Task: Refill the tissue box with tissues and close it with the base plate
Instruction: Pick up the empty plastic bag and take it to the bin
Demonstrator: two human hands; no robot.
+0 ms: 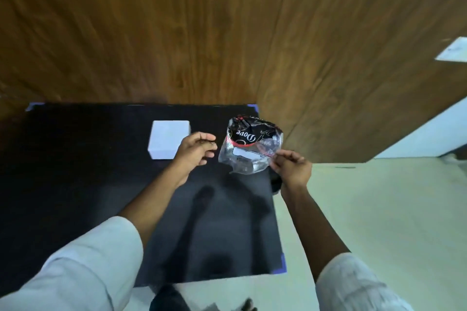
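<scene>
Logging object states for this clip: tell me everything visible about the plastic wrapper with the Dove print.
The Dove wrapper is a thin, crinkled plastic bag, clear in its near part with a white label strip, black with red and white print and the word Dove at the far end. It looks slack and mostly empty, though its contents cannot be told. It is held up over the right side of the black mat, pinched at its near right edge by the right hand. The left hand is close beside it, not touching.
</scene>
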